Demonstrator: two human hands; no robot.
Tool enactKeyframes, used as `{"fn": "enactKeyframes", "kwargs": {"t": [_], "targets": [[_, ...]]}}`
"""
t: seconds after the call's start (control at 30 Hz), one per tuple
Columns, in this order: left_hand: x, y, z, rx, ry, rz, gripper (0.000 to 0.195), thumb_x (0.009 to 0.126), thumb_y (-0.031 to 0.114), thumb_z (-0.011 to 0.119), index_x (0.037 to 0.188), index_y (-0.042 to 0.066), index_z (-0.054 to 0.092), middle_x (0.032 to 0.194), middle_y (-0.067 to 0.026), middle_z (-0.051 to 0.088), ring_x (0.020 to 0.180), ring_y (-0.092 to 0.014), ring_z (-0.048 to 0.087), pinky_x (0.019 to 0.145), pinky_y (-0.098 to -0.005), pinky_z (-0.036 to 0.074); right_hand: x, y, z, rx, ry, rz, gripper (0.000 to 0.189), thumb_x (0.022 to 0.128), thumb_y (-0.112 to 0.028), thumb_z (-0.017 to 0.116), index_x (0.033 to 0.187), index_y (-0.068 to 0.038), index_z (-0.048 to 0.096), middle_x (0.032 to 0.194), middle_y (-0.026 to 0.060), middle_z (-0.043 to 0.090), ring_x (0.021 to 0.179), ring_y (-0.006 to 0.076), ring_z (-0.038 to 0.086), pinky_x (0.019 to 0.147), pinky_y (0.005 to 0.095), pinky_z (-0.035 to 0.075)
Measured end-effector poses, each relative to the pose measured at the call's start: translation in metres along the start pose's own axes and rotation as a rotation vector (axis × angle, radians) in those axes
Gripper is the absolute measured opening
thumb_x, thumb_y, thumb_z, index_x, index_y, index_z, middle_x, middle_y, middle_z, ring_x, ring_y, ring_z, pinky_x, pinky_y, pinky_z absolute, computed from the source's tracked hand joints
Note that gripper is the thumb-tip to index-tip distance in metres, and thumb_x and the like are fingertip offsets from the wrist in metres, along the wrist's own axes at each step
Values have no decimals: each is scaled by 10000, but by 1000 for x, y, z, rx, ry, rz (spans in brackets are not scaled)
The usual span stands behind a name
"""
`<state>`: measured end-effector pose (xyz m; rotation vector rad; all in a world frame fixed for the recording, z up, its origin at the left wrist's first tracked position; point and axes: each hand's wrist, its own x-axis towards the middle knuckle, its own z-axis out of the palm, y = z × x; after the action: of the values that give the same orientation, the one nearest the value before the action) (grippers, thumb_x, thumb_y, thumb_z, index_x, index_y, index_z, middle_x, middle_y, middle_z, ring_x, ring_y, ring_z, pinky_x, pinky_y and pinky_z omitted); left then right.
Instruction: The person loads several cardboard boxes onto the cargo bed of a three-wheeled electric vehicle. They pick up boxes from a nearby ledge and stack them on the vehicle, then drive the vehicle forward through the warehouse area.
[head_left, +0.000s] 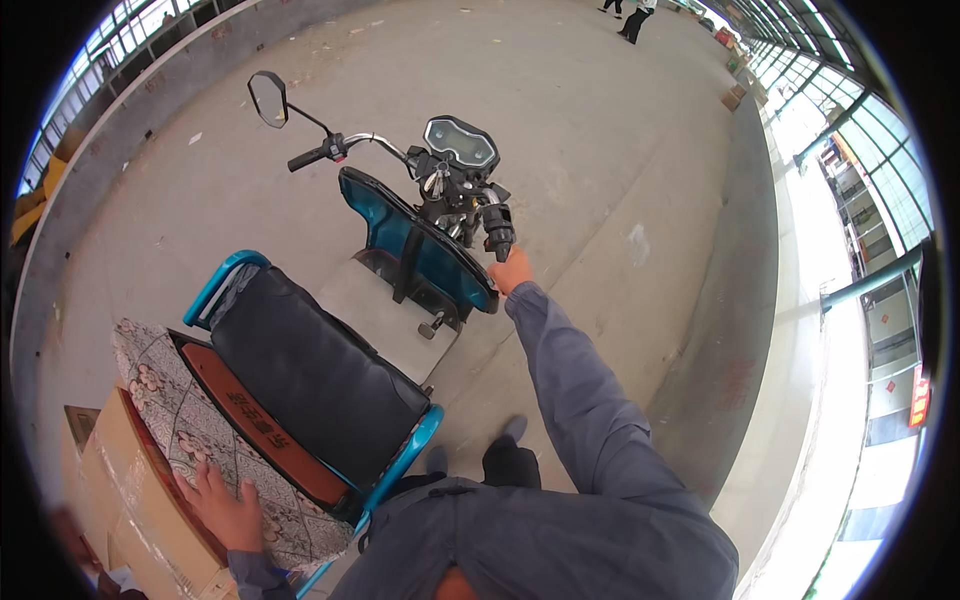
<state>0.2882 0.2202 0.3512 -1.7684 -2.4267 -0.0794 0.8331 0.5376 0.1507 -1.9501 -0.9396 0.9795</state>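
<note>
My right hand (513, 271) is closed around the end of the right handlebar grip (498, 229) of a cargo tricycle. With fingers spread, my left hand (223, 508) lies over the flower-patterned cloth (169, 405) behind the seat, near the edge of a taped cardboard box (124, 480). Between my hands are the black seat cushion (315, 375) with its blue metal armrests, and a brown backrest panel (262, 427) bearing writing. Keys (435, 184) hang below the instrument display (461, 142). A blue front shield (412, 236) stands ahead of the footboard (367, 315).
A rear-view mirror (268, 99) juts out from the left handlebar. Concrete floor (585, 135) stretches ahead, bordered by a low wall (142, 97) on the left and a ledge (712, 337) on the right. Two people (637, 22) are far ahead. Boxes (733, 96) sit along the right side.
</note>
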Motion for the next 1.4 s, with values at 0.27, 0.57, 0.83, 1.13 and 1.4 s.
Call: {"fn": "enactKeyframes", "kwargs": {"t": [0.27, 0.57, 0.83, 1.13, 1.4], "targets": [[2, -4, 5, 4, 24, 26, 529, 824, 179, 789, 1284, -29, 634, 1487, -165, 566, 1558, -497, 275, 1257, -575, 286, -6, -11, -12, -38, -84, 27, 337, 801, -23, 710, 1104, -31, 564, 761, 155, 645, 536, 256, 648, 434, 423, 486], [4, -1, -1, 95, -14, -39, 537, 830, 222, 794, 1296, -3, 650, 1496, -138, 572, 1570, -471, 268, 1257, -572, 283, -2, -5, -1, 14, -73, -6, 313, 784, -63, 725, 1051, -34, 564, 746, 155, 661, 517, 255, 646, 449, 424, 509], [-4, -3, 3, 74, -5, -5, 564, 811, 238, 806, 1300, 2, 652, 1480, -140, 586, 1562, -479, 284, 1251, -593, 277, 0, -3, -7, -37, -68, -74, 338, 788, -64, 703, 1106, -51, 592, 767, 115, 647, 529, 224, 630, 429, 392, 483], [1, 14, -16, 2, -18, -27, 550, 793, 250, 814, 1243, -29, 666, 1480, -191, 561, 1551, -519, 259, 1224, -642, 270, 10, 25, 3, 14, -74, -26, 409, 788, -47, 664, 1192, -87, 622, 662, 90, 595, 447, 207, 592, 384, 363, 459], [2, 13, -15, -14, -32, -48, 517, 799, 238, 811, 1235, -7, 679, 1484, -184, 559, 1560, -515, 249, 1222, -652, 267, 0, 21, 3, 38, -55, 1, 464, 787, -19, 647, 1246, -85, 647, 647, 88, 582, 434, 178, 562, 370, 360, 436]]}}
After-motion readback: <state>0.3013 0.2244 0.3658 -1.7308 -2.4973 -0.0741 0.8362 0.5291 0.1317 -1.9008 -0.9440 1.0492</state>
